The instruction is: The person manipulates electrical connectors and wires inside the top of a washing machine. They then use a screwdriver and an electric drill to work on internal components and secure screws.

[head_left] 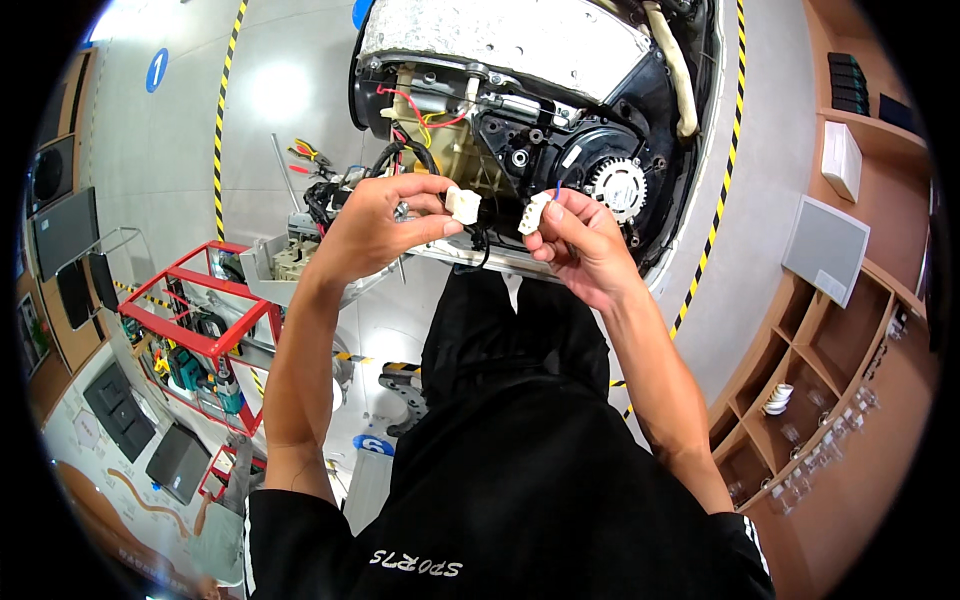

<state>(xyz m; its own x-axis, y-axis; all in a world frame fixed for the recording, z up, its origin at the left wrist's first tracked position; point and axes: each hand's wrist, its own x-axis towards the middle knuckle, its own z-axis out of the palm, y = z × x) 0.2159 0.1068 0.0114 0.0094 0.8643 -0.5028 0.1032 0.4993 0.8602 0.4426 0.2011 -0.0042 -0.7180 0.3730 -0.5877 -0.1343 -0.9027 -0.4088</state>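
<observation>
On the grey floor (310,40), striped tape (218,150) flanks the opened machine (555,135).

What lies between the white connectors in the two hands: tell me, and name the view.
The stretch is bare in the head view: the left connector and right connector stand apart, with the opened machine behind them.

White lettering (417,564) across black shirt (520,480); white numeral (157,70) on blue floor disc (150,79); another on lower disc (372,443)
</observation>
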